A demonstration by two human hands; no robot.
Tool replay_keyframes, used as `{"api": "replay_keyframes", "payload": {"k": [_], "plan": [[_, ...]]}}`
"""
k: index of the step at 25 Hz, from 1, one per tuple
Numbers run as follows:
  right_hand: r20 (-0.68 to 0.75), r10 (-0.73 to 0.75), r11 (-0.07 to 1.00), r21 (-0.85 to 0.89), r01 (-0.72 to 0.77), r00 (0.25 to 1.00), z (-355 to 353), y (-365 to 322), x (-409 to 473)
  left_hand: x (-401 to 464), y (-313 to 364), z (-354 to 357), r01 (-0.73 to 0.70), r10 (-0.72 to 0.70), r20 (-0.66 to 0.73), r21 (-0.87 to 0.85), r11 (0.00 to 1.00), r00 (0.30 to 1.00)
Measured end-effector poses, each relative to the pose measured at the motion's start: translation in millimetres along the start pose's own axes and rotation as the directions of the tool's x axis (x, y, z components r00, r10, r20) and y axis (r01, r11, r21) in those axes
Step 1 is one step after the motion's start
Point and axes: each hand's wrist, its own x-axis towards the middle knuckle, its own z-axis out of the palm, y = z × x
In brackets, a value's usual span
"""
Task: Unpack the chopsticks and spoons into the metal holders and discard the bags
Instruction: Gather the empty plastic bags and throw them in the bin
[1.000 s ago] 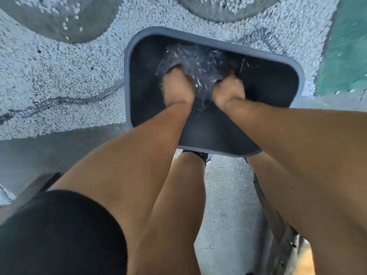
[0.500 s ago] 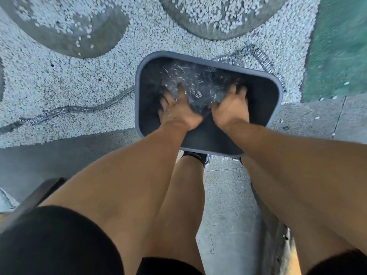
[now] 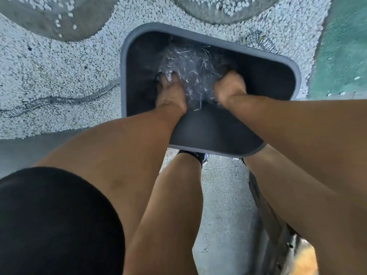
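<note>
Bags: a crumpled wad of clear plastic bags (image 3: pixel 190 66) is sitting deep inside the bin, toward its far wall, catching the light in sharp creases.
Bin: the dark grey bin (image 3: pixel 286 62), rectangular with rounded corners, is standing on the ground just ahead of the person's feet, its mouth facing straight up.
Left hand: the left hand (image 3: pixel 171 91) is reaching down into the bin and pressing on the near left side of the plastic. Its fingers (image 3: pixel 168 80) are lying fairly straight and slightly spread, with the tips sinking under the film. I cannot tell whether they are pinching any of it.
Right hand: the right hand (image 3: pixel 229 87) is pushing in on the near right side of the wad. Its fingers are bending down and away into the plastic, so only the back of the hand and the knuckles are showing; how far they are curling, and whether they are gripping the bags, I cannot tell.
Hidden: both sets of fingertips are disappearing into the plastic, and the bottom of the bin is lying in shadow. The forearms are covering the near rim.
Ground: pale pebbled gravel (image 3: pixel 59 76) is spreading around the bin, with smooth concrete (image 3: pixel 224 205) lying nearer the person.
Person: bare legs and the edge of black shorts (image 3: pixel 49 225) are filling the lower view, and a dark shoe (image 3: pixel 195 155) is peeking out below the bin's near edge.
</note>
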Motion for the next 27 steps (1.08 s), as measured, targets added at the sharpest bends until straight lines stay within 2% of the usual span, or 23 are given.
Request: {"api": "replay_keyframes", "payload": {"k": [3,6,9,12,16,22,27], "plan": [[-0.077,0.016,1.000,0.024,-0.014,0.997,-21.4,2.8,-45.0,-49.8,2.3,-30.2,0.022,-0.014,0.096,-0.093,0.995,0.995],[-0.007,-0.040,0.999,-0.024,0.040,0.999,-52.6,3.7,-110.3,-111.4,8.6,-63.7,0.019,-0.007,0.051,-0.236,0.972,0.999],[0.129,-0.105,0.967,-0.219,0.132,0.986,-81.1,-0.1,-173.7,-182.4,14.1,-91.1,0.060,-0.047,0.077,-0.176,0.982,0.996],[0.171,-0.085,0.927,-0.348,0.141,0.982,-106.7,-0.2,-234.8,-245.0,14.3,-108.0,0.026,-0.009,0.098,-0.178,0.984,0.995],[0.224,-0.112,0.885,-0.420,0.199,0.968,-140.0,-11.0,-320.0,-332.3,-1.6,-134.6,-0.042,0.063,0.142,-0.144,0.989,0.988],[0.247,-0.140,0.861,-0.449,0.241,0.959,-172.8,-27.5,-427.2,-432.6,-29.0,-179.0,-0.098,0.131,0.101,-0.282,0.954,0.986],[0.229,-0.186,0.823,-0.495,0.279,0.955,-192.7,-39.2,-485.0,-489.7,-41.4,-213.6,-0.144,0.155,0.004,-0.343,0.928,0.988]]}}
